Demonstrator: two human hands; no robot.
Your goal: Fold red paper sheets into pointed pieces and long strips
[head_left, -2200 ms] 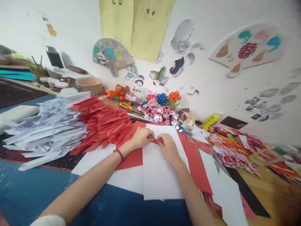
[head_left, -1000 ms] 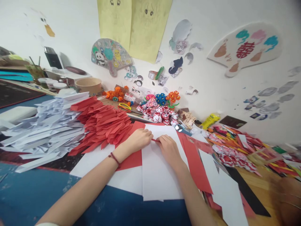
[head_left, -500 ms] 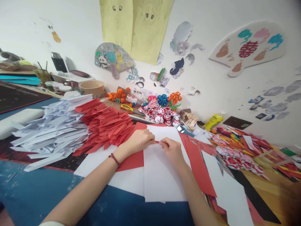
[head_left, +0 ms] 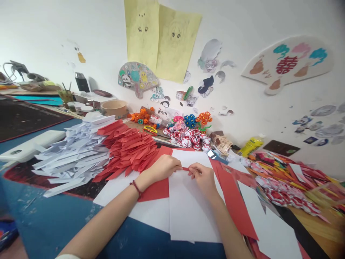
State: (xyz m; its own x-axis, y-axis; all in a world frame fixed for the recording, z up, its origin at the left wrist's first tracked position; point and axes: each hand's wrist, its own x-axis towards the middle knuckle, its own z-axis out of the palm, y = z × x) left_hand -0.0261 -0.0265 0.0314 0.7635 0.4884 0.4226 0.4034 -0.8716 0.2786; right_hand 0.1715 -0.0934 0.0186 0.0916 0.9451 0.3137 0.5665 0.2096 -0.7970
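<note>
I've got two slim, bare forearms here. Left hand (head_left: 167, 166) has a thin dark red bracelet (head_left: 136, 189) at the wrist, kinda bumpy like cord or beads, can't tell which. Whitish sleeve edge (head_left: 68, 256) further up that arm. Right hand (head_left: 202, 177) and its fingers are bare.

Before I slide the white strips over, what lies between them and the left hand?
Red folded strips lie between the white strips and left hand, in the head view.
</note>
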